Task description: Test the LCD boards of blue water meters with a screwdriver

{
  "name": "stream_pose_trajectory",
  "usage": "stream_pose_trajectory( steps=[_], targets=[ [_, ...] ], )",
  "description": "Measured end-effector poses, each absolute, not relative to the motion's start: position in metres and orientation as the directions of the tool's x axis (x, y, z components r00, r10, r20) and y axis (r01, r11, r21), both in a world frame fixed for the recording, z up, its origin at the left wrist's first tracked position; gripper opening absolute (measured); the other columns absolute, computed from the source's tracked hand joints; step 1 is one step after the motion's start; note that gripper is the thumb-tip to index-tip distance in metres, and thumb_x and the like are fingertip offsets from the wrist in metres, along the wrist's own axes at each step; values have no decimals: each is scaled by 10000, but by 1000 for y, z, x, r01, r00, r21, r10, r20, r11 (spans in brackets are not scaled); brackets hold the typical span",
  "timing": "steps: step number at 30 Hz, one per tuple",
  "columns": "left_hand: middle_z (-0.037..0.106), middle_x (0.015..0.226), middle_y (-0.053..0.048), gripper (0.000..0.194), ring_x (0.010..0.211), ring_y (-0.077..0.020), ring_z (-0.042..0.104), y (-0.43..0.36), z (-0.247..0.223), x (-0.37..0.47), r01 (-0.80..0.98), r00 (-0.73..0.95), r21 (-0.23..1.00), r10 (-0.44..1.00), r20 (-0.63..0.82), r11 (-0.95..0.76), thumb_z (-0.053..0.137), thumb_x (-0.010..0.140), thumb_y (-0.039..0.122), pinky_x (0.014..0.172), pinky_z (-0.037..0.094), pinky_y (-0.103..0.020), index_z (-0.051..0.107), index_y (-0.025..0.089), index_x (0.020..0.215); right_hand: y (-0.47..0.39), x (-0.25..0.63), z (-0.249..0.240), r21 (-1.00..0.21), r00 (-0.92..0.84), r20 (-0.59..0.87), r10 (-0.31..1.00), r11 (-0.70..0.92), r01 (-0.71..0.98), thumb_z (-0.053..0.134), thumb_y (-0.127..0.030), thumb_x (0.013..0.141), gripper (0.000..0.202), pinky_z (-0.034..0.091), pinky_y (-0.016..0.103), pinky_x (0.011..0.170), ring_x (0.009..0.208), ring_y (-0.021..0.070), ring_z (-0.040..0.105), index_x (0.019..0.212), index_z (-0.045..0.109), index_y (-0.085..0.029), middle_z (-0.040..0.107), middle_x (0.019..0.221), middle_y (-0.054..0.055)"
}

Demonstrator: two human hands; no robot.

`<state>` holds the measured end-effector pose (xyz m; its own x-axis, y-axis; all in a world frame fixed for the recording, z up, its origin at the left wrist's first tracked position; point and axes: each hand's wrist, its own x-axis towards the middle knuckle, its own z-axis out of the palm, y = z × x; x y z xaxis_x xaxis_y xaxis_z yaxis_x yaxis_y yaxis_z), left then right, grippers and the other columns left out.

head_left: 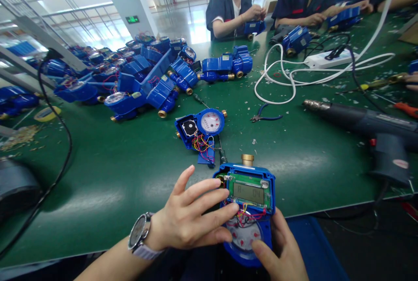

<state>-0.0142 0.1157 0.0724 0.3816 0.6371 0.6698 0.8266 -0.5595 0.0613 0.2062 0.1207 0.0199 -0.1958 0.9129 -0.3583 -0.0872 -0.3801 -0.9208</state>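
A blue meter point(272, 228) with a green circuit board, a lit grey display point(248, 193), coloured wires and a round dial is at the table's front edge. My right hand point(282, 250) grips its lower right side, thumb over the dial. Fingers spread, my left hand point(196, 213) lies against the meter's left side, fingertips at the board's edge and the wires; a watch point(139, 232) is on that wrist. Just beyond, a second opened meter point(210, 122) lies on the table, its wires exposed.
Many blue meters point(130, 102) are heaped at the left back. Cutters point(266, 118), a heat gun point(359, 120), a white cable point(292, 82) and a power strip point(331, 58) lie on the green table point(130, 154). Co-workers sit across it. A black cord point(67, 141) crosses the left.
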Motion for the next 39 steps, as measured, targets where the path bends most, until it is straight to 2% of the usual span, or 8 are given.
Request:
stream_pose_trajectory(
  steps=[4,10,15,25,31,39],
  targets=[
    [764,1002,-15,288,1162,-183,602,116,72,-14,824,377,65,630,679,-563,569,956,449,1269,166,-466,729,248,1088,120,207,17,-914,-203,-371,906,-395,-92,839,-631,689,903,493,358,1023,1219,304,570,1363,431,-189,590,1329,146],
    [766,918,1,284,1068,-168,638,117,72,-13,813,384,28,572,724,-582,560,962,435,1271,182,-464,740,230,1043,122,210,14,-921,-217,-359,908,-382,-72,831,-540,719,851,490,427,1034,1236,346,556,1391,458,-175,576,1345,164],
    [766,906,4,296,1053,-164,641,118,71,-13,807,390,20,559,732,-590,524,983,417,1272,176,-471,745,226,1028,122,213,13,-942,-260,-318,912,-335,-22,791,-575,764,833,506,406,1017,1228,334,565,1416,465,-172,575,1347,156],
    [766,930,5,237,1078,-180,639,117,75,-11,844,350,43,610,711,-534,589,945,433,1268,177,-487,751,267,993,122,209,17,-924,-246,-347,905,-375,-77,814,-603,736,837,517,395,1000,1212,331,577,1381,478,-188,590,1331,147],
    [770,946,3,258,1130,-179,610,117,76,-9,843,337,72,626,703,-534,541,977,406,1270,159,-483,752,259,995,121,208,14,-925,-216,-341,915,-367,-97,827,-587,731,832,487,386,1041,1239,318,559,1370,466,-197,584,1342,142],
    [771,944,0,302,1144,-171,600,119,74,-8,829,339,84,616,711,-553,492,1002,410,1266,164,-482,744,245,1013,123,210,14,-941,-231,-316,920,-335,-50,801,-613,747,830,504,383,1014,1215,329,573,1378,490,-172,591,1328,151]
  ],
)
